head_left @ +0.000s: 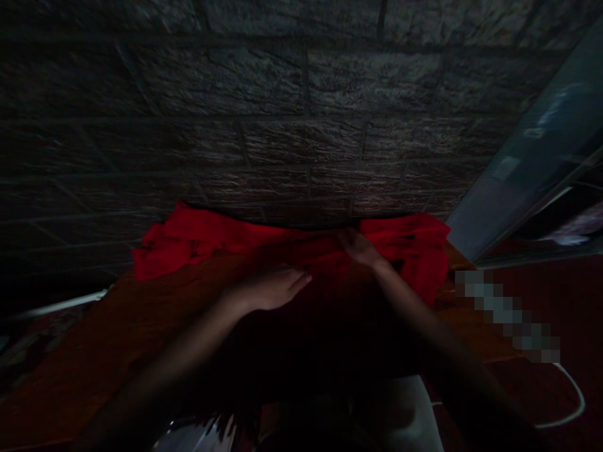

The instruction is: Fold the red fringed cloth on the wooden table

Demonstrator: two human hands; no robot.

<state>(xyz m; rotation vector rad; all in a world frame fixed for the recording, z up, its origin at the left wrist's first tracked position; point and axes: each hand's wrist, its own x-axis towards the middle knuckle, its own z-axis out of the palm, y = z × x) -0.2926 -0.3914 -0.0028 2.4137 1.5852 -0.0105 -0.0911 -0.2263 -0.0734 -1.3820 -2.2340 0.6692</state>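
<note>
A red cloth garment [226, 232] lies across the wooden table, with sleeve-like ends stretching to the left and right; its middle part is lost in dark shadow. My left hand [273, 287] rests low over that shadowed middle, fingers stretched and the thumb a little apart. Farther forward, my right hand [360, 248] touches the cloth by its far edge, beside the right-hand red part. Its fingers reach out flat, though they are dim and slightly blurred. Neither hand appears to grip the cloth.
A stone-block wall [306, 144] rises right behind the table [113, 333]. To the right stand a bluish panel [527, 150], a pixelated strip [504, 314] on the table edge and a white cable [577, 408]. A pale chair-like surface [419, 414] shows below.
</note>
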